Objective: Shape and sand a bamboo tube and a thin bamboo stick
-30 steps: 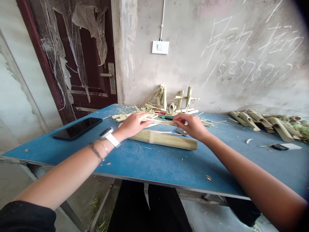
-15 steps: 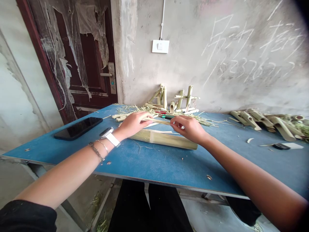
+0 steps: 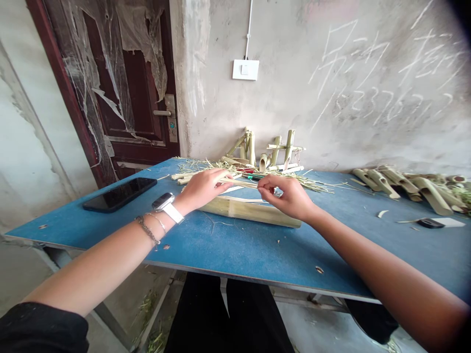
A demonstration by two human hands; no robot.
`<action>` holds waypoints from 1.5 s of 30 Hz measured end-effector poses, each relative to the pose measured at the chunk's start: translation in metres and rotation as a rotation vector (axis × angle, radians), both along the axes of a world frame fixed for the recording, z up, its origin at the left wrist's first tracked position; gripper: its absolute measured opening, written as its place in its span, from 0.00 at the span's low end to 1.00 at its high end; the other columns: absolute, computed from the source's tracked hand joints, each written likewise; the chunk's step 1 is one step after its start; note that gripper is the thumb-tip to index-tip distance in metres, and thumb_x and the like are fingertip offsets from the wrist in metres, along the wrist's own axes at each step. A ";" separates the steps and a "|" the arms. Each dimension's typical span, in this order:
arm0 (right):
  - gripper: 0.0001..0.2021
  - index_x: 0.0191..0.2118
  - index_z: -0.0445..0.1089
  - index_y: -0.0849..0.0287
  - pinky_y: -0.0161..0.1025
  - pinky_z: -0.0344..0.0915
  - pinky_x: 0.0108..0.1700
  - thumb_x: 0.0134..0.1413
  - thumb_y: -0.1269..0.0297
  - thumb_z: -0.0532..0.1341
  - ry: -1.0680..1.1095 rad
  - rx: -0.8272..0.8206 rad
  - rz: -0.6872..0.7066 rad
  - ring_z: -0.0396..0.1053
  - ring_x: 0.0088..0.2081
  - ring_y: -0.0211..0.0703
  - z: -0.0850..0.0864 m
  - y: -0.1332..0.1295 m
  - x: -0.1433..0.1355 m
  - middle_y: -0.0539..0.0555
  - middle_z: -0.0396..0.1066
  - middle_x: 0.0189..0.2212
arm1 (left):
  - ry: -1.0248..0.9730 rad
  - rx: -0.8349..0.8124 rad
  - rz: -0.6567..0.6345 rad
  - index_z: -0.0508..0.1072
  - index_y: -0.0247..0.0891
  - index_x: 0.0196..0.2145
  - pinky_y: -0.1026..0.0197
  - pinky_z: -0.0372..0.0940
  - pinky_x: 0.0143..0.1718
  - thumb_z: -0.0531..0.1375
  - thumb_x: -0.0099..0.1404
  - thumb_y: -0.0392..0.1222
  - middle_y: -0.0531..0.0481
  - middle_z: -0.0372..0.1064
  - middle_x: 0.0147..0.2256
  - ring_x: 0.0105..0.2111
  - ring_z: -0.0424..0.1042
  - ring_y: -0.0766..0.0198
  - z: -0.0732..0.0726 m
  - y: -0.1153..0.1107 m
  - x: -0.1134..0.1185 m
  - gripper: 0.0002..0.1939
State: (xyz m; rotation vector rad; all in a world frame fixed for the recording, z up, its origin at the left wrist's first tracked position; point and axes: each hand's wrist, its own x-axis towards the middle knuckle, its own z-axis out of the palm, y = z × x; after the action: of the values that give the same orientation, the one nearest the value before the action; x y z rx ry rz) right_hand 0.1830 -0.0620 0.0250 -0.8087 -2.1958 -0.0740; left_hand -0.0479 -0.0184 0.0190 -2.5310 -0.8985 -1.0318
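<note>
Thin pale bamboo strips [image 3: 245,184] stretch between my two hands above the blue table. My left hand [image 3: 209,186], with a white-strapped watch on the wrist, is closed around their left part. At their right end, the thumb and fingers of my right hand [image 3: 282,193] are pinched together on the strips. Just below and nearer to me, a thick split bamboo piece [image 3: 253,212] lies lengthwise on the table, its upper edge partly covered by my hands. Another narrow strip rests along its top.
On the blue table [image 3: 228,250], a black phone [image 3: 121,193] lies left. Bamboo shavings [image 3: 312,184] and upright bamboo pieces [image 3: 289,149] are behind my hands. Cut bamboo pieces [image 3: 430,193] and a black-and-white object [image 3: 432,223] lie right. A wall and door stand behind.
The fingers of my right hand have shifted slightly left and changed their hold at the end of the strips. My left hand has barely moved.
</note>
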 end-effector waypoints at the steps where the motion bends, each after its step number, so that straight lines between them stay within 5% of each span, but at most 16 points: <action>1: 0.06 0.30 0.64 0.60 0.31 0.58 0.26 0.54 0.66 0.53 0.019 -0.018 0.006 0.61 0.22 0.32 0.001 -0.001 0.000 0.48 0.65 0.20 | 0.004 -0.001 0.000 0.70 0.38 0.38 0.64 0.58 0.28 0.53 0.64 0.47 0.50 0.70 0.34 0.31 0.68 0.64 0.000 -0.001 0.000 0.12; 14: 0.05 0.30 0.65 0.59 0.32 0.59 0.28 0.53 0.68 0.54 -0.004 -0.044 -0.070 0.61 0.23 0.33 -0.002 0.010 0.008 0.47 0.65 0.20 | 0.001 -0.055 -0.107 0.69 0.37 0.41 0.61 0.61 0.37 0.48 0.66 0.40 0.47 0.68 0.38 0.38 0.67 0.63 -0.001 0.003 0.000 0.12; 24: 0.08 0.32 0.69 0.60 0.36 0.61 0.33 0.55 0.67 0.53 -0.031 0.142 -0.051 0.63 0.30 0.37 0.000 0.012 0.008 0.53 0.67 0.29 | -0.004 -0.074 -0.111 0.69 0.36 0.40 0.60 0.62 0.37 0.48 0.66 0.40 0.48 0.68 0.36 0.35 0.67 0.64 0.001 0.002 0.001 0.12; 30: 0.09 0.33 0.70 0.59 0.39 0.63 0.36 0.56 0.68 0.53 -0.074 0.160 -0.048 0.65 0.34 0.40 0.000 0.014 0.009 0.54 0.67 0.30 | 0.008 -0.074 -0.139 0.67 0.37 0.45 0.58 0.62 0.44 0.49 0.65 0.39 0.46 0.67 0.43 0.43 0.66 0.62 -0.001 0.004 0.000 0.13; 45: 0.09 0.33 0.70 0.59 0.36 0.61 0.31 0.56 0.69 0.52 -0.077 0.158 -0.089 0.64 0.29 0.37 -0.001 0.019 0.016 0.54 0.67 0.31 | 0.033 -0.100 -0.179 0.66 0.38 0.48 0.55 0.61 0.48 0.49 0.66 0.39 0.46 0.66 0.47 0.47 0.65 0.62 -0.001 0.006 -0.002 0.14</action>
State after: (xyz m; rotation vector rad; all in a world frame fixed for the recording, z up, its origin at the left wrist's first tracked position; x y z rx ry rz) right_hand 0.1992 -0.0427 0.0236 -0.8254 -2.1929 -0.3234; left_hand -0.0497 -0.0122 0.0180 -2.7456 -0.7427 -1.0147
